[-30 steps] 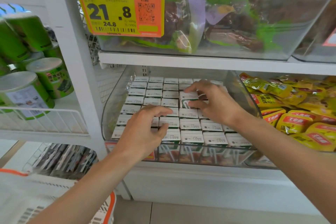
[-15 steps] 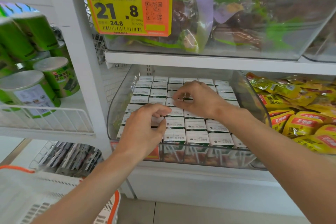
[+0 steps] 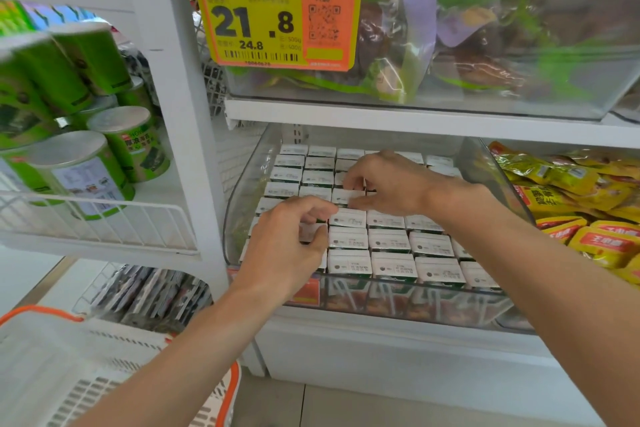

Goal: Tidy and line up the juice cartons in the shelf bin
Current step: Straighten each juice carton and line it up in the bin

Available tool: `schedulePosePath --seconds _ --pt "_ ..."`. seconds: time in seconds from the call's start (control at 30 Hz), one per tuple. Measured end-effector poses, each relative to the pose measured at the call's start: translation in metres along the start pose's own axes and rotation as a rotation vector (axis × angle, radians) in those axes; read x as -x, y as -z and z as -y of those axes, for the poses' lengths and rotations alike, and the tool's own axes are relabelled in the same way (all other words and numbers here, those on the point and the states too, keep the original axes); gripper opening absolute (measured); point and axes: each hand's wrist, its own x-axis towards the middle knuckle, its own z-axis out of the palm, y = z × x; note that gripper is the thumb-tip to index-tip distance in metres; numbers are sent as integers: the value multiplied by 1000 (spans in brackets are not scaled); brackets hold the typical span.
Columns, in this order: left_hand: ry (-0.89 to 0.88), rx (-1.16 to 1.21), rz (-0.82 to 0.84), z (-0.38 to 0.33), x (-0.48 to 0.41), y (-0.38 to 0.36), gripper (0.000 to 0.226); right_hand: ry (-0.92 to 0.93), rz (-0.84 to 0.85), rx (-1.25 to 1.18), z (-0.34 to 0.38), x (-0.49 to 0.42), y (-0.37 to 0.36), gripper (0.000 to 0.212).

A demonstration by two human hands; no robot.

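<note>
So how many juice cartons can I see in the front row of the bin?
4. Left to right behind the front wall of the bin: first carton, second carton, third carton, fourth carton beside the right forearm. The left hand may hide more.

I count two hands, the left hand (image 3: 287, 246) and right hand (image 3: 391, 184), one clear bin (image 3: 239, 211), four front-row juice cartons (image 3: 393, 265) clear of them, one yellow price tag (image 3: 273, 10) and one basket (image 3: 69, 374).
</note>
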Motion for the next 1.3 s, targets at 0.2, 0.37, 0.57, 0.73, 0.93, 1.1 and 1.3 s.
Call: schedulePosePath --seconds 0.2,0.37,0.57,0.73,0.93,1.1,1.3 --pt "-13 25 -32 2 0 1 40 41 -200 -329 4 25 12 28" --pt "-53 51 7 -1 -1 3 71 142 -399 -277 20 74 -1 35" --pt "-158 148 85 -13 2 5 41 108 -597 -592 40 113 -13 33" --pt "-72 380 180 -20 3 5 27 -136 -589 -989 47 121 -18 41" --pt "-16 506 258 -19 5 2 27 -281 -588 -1116 48 122 -26 21" --pt "34 544 272 -18 6 3 31 -338 -576 -1185 48 122 -30 17" --pt "46 553 230 -19 7 5 33 -355 -428 -1488 46 125 -29 22"
